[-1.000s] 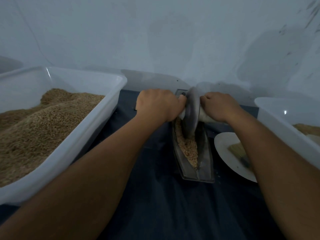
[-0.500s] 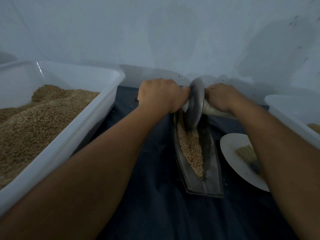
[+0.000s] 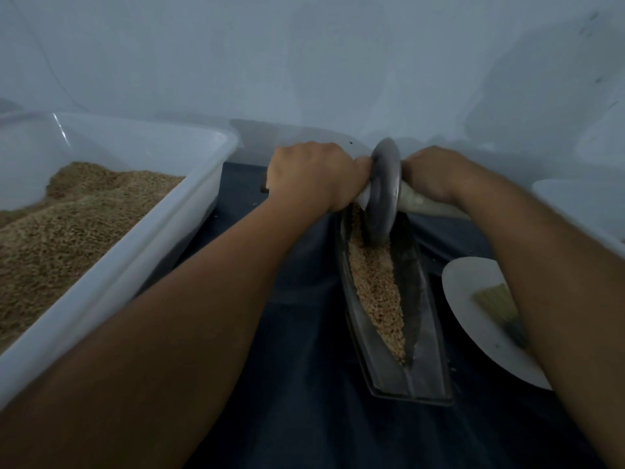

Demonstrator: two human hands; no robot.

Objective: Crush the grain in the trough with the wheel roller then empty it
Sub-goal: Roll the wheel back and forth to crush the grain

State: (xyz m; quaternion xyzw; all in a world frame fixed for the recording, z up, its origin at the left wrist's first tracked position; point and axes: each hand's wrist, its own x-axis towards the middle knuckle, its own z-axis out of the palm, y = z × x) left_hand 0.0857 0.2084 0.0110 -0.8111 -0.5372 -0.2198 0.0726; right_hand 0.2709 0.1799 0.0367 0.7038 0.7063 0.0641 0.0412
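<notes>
1. We are gripping the wheel roller (image 3: 384,194) by its axle handles, left hand (image 3: 313,176) and right hand (image 3: 431,174) each with fingers curled round one side.
2. We are pressing the wheel into the far end of the trough (image 3: 419,336), which is sitting on the table.
3. The grain (image 3: 378,289) is looking partly broken, so we are judging crushing unfinished and emptying not yet begun.

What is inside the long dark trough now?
The long dark trough holds a strip of tan grain, and the grey wheel roller stands in its far end. The roller covers the grain under it, and both hands hide the far tip.
</notes>
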